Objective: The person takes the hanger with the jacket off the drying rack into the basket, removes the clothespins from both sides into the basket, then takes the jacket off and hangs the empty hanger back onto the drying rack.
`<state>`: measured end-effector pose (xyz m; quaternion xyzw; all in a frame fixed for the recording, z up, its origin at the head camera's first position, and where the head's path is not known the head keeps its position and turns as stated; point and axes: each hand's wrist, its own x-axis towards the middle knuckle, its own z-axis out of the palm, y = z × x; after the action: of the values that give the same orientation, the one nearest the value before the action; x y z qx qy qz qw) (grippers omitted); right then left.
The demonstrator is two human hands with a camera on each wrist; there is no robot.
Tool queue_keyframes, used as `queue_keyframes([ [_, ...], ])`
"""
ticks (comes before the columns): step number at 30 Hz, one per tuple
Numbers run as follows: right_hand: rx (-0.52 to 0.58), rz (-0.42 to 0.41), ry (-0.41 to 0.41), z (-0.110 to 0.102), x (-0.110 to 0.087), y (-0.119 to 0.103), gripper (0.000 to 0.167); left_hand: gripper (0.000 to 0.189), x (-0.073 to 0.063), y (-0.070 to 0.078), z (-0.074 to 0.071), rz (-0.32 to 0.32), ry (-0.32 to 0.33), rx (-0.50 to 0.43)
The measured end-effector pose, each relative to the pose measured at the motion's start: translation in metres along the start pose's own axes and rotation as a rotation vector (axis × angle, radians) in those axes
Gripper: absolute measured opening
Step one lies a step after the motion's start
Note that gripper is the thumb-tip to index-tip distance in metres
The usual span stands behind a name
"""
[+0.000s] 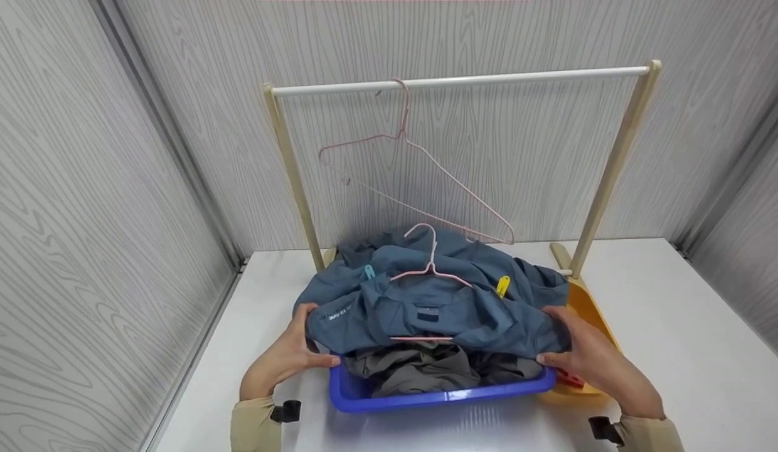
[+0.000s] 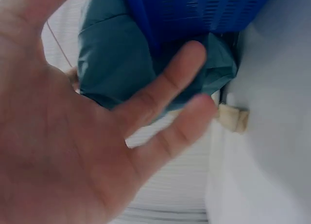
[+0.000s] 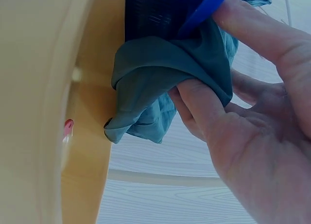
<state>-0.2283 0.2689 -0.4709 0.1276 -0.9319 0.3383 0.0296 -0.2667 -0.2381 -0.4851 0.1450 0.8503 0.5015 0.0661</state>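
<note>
A blue-grey jacket (image 1: 426, 314) lies bunched over a blue plastic basket (image 1: 442, 396), a pink wire hanger (image 1: 431, 269) poking from its collar. A blue clothespin (image 1: 369, 272) and a yellow clothespin (image 1: 503, 286) sit near the hanger's shoulders. At the basket's left end is my left hand (image 1: 296, 349), thumb at the rim and fingers beside the jacket; the left wrist view shows those fingers (image 2: 165, 90) straight and spread. My right hand (image 1: 580, 348) is at the other end, thumb by the rim, extended fingers (image 3: 201, 102) against the cloth, some tips hidden behind it.
Dark grey clothing (image 1: 420, 370) fills the basket under the jacket. Behind stands a wooden-legged rack with a white bar (image 1: 489, 80), where another pink wire hanger (image 1: 458, 182) hangs bare. A yellow-orange basket (image 1: 591, 307) with something red inside stands at the right, partly covered.
</note>
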Motion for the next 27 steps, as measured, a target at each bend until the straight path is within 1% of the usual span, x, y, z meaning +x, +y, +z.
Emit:
queue_keyframes([
  [5,0.013,-0.001,0.0,0.0014,0.0011,-0.0001,0.077,0.104,-0.0021,0.0052,0.0019,-0.033,0.046,0.059],
  [9,0.006,0.01,0.004,0.0009,0.0023,-0.0012,0.077,0.108,-0.0015,0.0067,0.0034,-0.056,0.06,0.095],
  [11,-0.003,-0.001,0.018,0.0011,0.003,-0.002,0.077,0.109,-0.0005,0.007,0.0041,-0.051,0.078,0.111],
  [15,-0.013,-0.035,0.062,0.0035,0.0043,-0.0035,0.075,0.107,0.0028,0.0054,0.0056,-0.014,0.133,0.142],
  [18,-0.011,-0.034,0.074,0.0055,0.0047,-0.0048,0.073,0.106,0.0046,0.0035,0.0069,0.007,0.165,0.149],
  [22,-0.01,-0.01,0.063,0.0068,0.0047,-0.0047,0.072,0.109,0.0042,0.003,0.0081,-0.006,0.178,0.177],
  [27,0.003,-0.013,0.063,0.006,0.0065,-0.0015,0.07,0.107,0.0026,0.0051,0.0089,-0.028,0.205,0.278],
])
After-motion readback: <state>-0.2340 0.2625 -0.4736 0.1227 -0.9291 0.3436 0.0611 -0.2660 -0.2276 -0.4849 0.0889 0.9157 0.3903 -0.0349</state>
